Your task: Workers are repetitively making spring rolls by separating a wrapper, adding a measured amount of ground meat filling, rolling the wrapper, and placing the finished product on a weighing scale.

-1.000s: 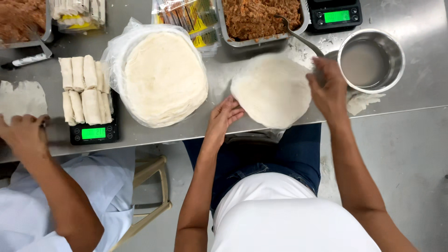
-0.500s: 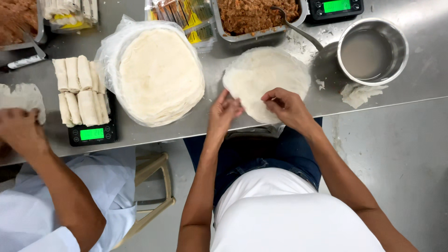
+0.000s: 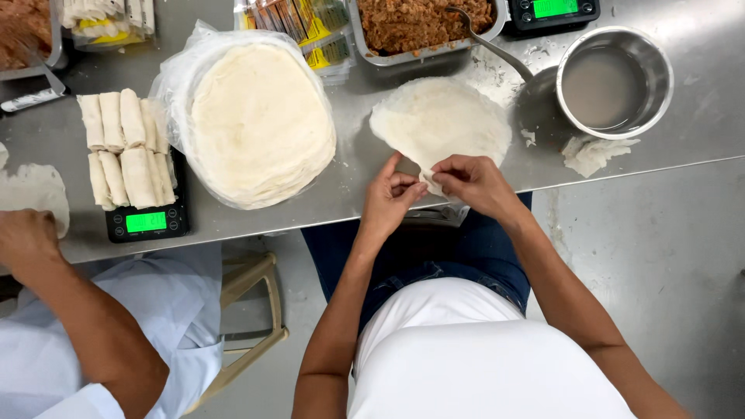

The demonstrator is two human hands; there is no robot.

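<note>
Steel table [image 3: 683, 163], largest item, carrying everything. Big stack of round wrappers [image 3: 260, 124] in a plastic bag, left of centre, mostly unused by the look of it. Tray of brown filling [image 3: 423, 23] at top centre, spoon [image 3: 497, 46] resting in it, handle running down toward the metal bowl [image 3: 613, 81] of cloudy liquid at right. Single wrapper [image 3: 442, 120] flat on the table just below the tray, bare, no filling on it yet. Finished rolls [image 3: 124, 151], roughly ten, piled on a scale [image 3: 147, 221] at left: some output done. Torn scrap of wrapper [image 3: 591, 154] below the bowl. Left hand [image 3: 392, 200] and right hand [image 3: 473, 185] close together at the wrapper's near edge, fingertips of both pinched on it. Judgement: this piece at the very start; filling, rolling, sealing all left. Co-worker's hand [image 3: 27, 240] at far left beside another wrapper [image 3: 35, 194].
</note>
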